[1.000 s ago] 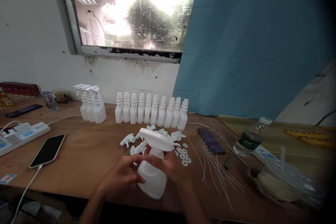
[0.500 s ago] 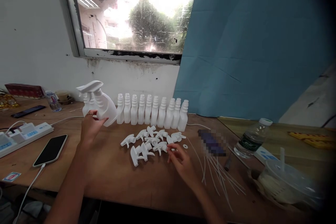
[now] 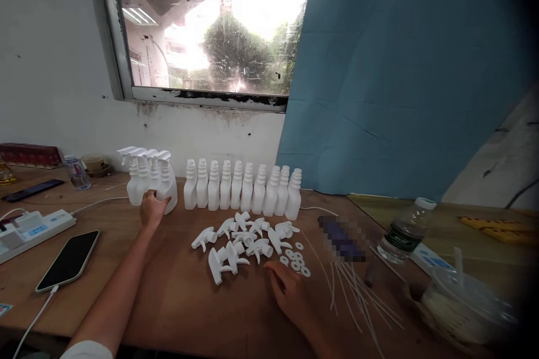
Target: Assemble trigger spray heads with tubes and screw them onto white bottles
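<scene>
The left hand (image 3: 153, 208) touches the nearest of the capped spray bottles (image 3: 167, 186) at the left of the bench (image 3: 168, 303). Open white bottles (image 3: 237, 190) stand upright in a row to their right. The right hand (image 3: 286, 289) rests near loose trigger heads (image 3: 240, 238) and small white rings (image 3: 297, 261), with thin tubes (image 3: 356, 297) farther right.

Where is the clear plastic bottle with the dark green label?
The bottle is at the right of the head view, beside a white power strip, beyond the clear plastic cup.

matt white plastic bottles (image 3: 213, 188); smooth brown wooden tabletop (image 3: 168, 269); glossy-screened phone (image 3: 68, 261)
</scene>
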Available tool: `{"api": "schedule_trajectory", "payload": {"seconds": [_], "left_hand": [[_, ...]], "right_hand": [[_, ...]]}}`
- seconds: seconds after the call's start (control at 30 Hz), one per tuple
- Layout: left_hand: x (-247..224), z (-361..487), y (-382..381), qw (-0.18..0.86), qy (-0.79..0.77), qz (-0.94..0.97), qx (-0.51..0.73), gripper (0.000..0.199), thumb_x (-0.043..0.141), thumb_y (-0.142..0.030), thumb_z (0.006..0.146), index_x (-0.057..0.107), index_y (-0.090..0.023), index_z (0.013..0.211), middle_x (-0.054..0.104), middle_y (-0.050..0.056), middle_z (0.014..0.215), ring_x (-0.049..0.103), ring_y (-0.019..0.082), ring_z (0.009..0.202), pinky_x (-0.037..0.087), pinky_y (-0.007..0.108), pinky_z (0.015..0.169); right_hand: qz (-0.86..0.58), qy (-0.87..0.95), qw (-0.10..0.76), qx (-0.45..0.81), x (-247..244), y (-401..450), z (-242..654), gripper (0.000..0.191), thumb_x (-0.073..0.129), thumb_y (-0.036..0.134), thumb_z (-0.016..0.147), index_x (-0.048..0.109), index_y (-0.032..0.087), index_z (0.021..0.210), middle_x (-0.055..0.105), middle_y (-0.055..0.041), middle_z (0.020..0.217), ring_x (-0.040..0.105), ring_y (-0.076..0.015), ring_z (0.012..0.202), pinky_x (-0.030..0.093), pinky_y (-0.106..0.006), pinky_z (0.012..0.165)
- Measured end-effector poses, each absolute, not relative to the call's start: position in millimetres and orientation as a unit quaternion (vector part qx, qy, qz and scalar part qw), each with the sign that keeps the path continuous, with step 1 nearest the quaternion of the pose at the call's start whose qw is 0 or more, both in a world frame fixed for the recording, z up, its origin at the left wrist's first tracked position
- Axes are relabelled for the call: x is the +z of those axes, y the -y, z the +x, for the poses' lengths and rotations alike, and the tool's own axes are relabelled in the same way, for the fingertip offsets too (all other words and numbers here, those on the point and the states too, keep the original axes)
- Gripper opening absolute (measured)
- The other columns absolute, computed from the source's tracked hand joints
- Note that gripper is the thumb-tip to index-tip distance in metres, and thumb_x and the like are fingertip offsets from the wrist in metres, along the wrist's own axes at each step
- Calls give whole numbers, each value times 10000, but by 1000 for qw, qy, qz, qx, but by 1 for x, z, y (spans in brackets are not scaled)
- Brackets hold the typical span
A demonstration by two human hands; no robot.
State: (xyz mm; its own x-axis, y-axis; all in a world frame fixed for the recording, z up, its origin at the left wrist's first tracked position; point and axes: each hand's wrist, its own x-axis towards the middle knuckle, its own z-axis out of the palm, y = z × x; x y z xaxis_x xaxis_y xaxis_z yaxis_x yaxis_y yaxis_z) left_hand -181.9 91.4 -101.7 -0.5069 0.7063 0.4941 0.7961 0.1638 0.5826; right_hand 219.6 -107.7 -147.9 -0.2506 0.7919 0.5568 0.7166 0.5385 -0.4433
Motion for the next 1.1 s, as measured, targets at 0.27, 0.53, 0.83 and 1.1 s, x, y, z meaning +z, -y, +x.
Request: {"api": "schedule_trajectory", "payload": {"seconds": [0.27,0.53,0.83,1.1], "left_hand": [[-116,-177,-94,56,765,-481,-425,507,659,-437,808,496,-140,1185,573,170,1182,619,334,996,476,379,767],[-114,-173,-87,50,754,-470,-456,579,654,-465,797,422,-111,1193,550,193,1168,593,355,1035,482,387,768],[-111,-126,-33,-53,593,-686,-419,332,542,-465,871,573,-194,1059,626,53,962,625,195,847,519,276,766],[-110,-106,3,-240,322,-890,-214,323,434,-316,958,622,-272,1217,485,78,1379,410,248,1314,337,409,1108]], "right_hand": [[-479,787,384,56,-151,107,216,243,404,147,937,621,209,1029,709,-62,906,686,-203,759,520,-307,688],[-476,794,377,43,-154,108,217,260,400,140,928,625,218,1031,718,-57,901,698,-208,748,542,-314,684],[-506,749,425,-57,-155,100,249,247,427,150,895,654,200,977,717,-97,899,696,-242,811,564,-361,728],[-561,729,379,-101,-178,93,273,251,451,191,856,674,213,968,656,-105,975,615,-280,903,532,-449,779]]}}
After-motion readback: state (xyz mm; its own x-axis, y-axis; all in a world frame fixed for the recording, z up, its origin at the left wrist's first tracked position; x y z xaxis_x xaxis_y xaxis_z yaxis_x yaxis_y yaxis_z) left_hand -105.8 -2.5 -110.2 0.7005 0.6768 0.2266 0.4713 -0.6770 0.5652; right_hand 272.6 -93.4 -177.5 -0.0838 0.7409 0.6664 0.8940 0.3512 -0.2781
